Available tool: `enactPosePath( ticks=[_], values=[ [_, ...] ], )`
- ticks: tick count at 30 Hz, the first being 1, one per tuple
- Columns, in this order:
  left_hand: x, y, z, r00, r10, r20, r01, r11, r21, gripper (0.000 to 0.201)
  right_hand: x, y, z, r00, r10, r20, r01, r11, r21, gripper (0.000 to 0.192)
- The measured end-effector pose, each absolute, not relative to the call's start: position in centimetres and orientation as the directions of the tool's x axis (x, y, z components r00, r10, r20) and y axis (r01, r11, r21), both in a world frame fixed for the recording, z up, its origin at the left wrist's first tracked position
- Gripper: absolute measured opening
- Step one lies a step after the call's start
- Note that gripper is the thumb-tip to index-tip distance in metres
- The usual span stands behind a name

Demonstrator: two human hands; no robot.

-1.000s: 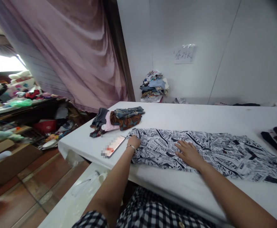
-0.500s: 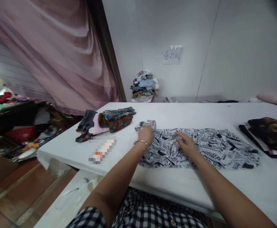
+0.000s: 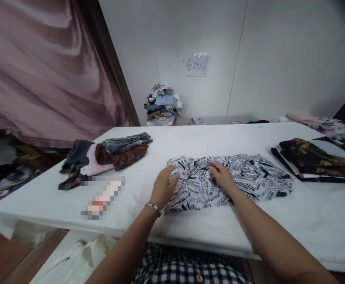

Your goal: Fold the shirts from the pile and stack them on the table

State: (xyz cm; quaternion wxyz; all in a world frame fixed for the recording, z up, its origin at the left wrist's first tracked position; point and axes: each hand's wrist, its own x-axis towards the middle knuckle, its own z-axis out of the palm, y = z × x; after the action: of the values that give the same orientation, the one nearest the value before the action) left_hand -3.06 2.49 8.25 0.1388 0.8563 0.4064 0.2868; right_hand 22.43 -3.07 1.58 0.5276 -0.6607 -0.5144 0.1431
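Newsprint-pattern garment point(image 3: 237, 179): left end now folded over at 9 o'clock. Left hand point(image 3: 162, 188), earlier lifting a corner, lies flat; right hand point(image 3: 221, 176) flat, fingers spread, on white counter point(image 3: 220, 138).

— What's on the white table point(image 3: 190, 144)?
— Centre frame, a black-and-white printed garment point(image 3: 249, 179); left, a heap of folded clothes point(image 3: 113, 154) and a blurred object, possibly a phone point(image 3: 103, 197); right edge, dark floral fabric point(image 3: 314, 159).

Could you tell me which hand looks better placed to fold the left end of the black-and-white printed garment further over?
Probably the left hand: it rests on the printed garment at its left edge, while the right hand presses flat on its middle.
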Motion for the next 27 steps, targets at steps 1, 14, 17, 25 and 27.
enactPosePath(
  ticks=[1, 14, 17, 25, 27],
  values=[
    [-3.5, 2.4, 7.3, 0.499, 0.806, 0.317, 0.683, -0.591, 0.429, 0.042, 22.3, -3.1, 1.7, 0.420, 0.840, 0.344, 0.534, 0.079, -0.842, 0.032],
    [-2.8, 1.1, 5.5, 0.611, 0.762, 0.213, 0.704, -0.646, 0.294, 0.038, 22.7, -3.1, 2.2, 0.407, 0.820, 0.403, 0.655, 0.047, -0.755, 0.036],
    [-3.3, 0.3, 5.1, 0.667, 0.708, 0.233, 0.628, -0.702, 0.337, 0.040, 23.1, -1.9, 3.1, 0.358, 0.845, 0.397, 0.699, 0.040, -0.714, 0.038],
    [-3.7, -3.1, 4.4, 0.872, 0.440, 0.212, 0.354, -0.868, 0.348, 0.062, 22.6, 4.1, 4.7, 0.210, 0.948, 0.240, 0.819, -0.036, -0.573, 0.045],
    [-3.5, -2.8, 4.7, 0.867, 0.446, 0.223, 0.354, -0.865, 0.354, 0.035, 22.3, 4.2, 5.2, 0.188, 0.949, 0.254, 0.825, -0.012, -0.566, 0.036]
  ],
)
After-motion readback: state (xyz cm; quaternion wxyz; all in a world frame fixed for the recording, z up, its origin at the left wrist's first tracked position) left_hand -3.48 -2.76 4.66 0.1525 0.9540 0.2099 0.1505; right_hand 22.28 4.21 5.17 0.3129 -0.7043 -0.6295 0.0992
